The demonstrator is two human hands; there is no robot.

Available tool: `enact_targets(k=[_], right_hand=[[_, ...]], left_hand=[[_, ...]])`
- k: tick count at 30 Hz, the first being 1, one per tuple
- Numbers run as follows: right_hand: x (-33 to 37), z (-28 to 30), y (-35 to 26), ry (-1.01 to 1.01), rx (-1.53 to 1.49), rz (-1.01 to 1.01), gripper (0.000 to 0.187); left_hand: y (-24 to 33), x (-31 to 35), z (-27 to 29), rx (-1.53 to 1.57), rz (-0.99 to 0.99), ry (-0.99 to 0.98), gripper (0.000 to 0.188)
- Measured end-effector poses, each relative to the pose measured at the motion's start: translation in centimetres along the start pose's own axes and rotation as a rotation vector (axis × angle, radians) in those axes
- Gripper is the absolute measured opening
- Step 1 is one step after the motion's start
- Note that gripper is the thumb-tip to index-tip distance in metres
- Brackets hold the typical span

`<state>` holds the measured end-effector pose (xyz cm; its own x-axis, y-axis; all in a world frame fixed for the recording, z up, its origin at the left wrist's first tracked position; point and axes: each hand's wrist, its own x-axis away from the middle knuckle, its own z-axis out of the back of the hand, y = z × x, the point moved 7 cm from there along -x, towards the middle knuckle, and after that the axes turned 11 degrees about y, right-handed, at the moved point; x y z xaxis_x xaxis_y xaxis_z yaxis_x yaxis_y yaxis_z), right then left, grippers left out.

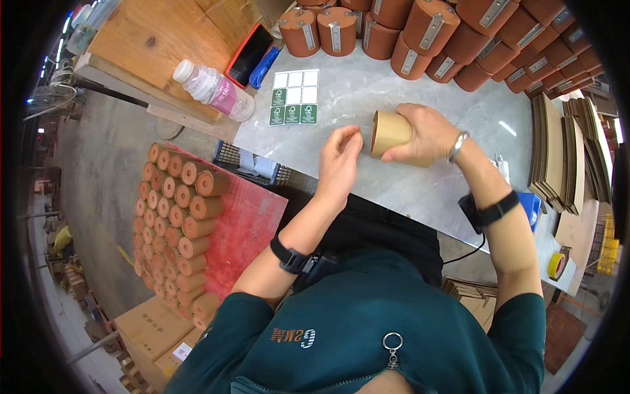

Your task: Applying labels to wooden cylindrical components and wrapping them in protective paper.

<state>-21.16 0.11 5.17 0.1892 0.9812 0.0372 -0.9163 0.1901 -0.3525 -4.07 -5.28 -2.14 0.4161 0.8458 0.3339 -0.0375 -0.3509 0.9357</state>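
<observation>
Wrapping around a tan cylinder (392, 131), the grip of the right hand (426, 134) is closed, with the thumb set along the near side and the fingers laid over the far side. The cylinder is held on its side over the near part of the grey table (354, 92), its darker end turned to the left; whether it is also supported by the tabletop cannot be told. The left hand (338, 164) is raised just beside that end, apart from it, with thumb and fingertips drawn together; whether anything is pinched in its grip cannot be told.

Beyond the left hand, a label sheet (294, 97) is laid flat, with green labels along its near row and white spaces above. To its left a clear bottle (216, 92) is seen tipped over, and near it a red-edged phone (249, 56) is placed beside a blue object (264, 67). Along the far edge, reddish-brown cylinders (430, 29) fitted with metal strips are stacked. At the right, flat cardboard pieces (554, 151) are piled, and a yellow tape roll (556, 266) is seen nearer. At the lower left, many small cylinders (190, 172) are lined up on a red board (243, 243).
</observation>
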Motion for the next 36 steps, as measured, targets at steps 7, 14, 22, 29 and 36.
enact_targets(k=[7,14,22,29,36], right_hand=[[-1.6,-2.5,3.1,-0.195,-0.276,-0.221,0.098],[0.0,-2.5,3.5,-0.054,-0.43,-0.376,0.108],[7.4,-5.6,2.3,0.315,-0.965,-0.48,0.073],[13.4,-3.5,0.9,0.503,-1.101,-0.386,0.059],[16.1,-0.1,-0.9,0.662,-0.746,-0.228,0.061]], left_hand=[[-1.0,3.1,-0.4,0.119,0.242,-0.177,0.044],[-2.0,2.3,-4.4,0.323,0.357,-0.302,0.041],[-0.8,4.6,-5.5,0.259,0.261,-0.382,0.047],[0.5,8.5,-7.5,0.06,0.238,-0.61,0.059],[2.5,8.8,-8.3,-0.109,-0.294,-0.572,0.074]])
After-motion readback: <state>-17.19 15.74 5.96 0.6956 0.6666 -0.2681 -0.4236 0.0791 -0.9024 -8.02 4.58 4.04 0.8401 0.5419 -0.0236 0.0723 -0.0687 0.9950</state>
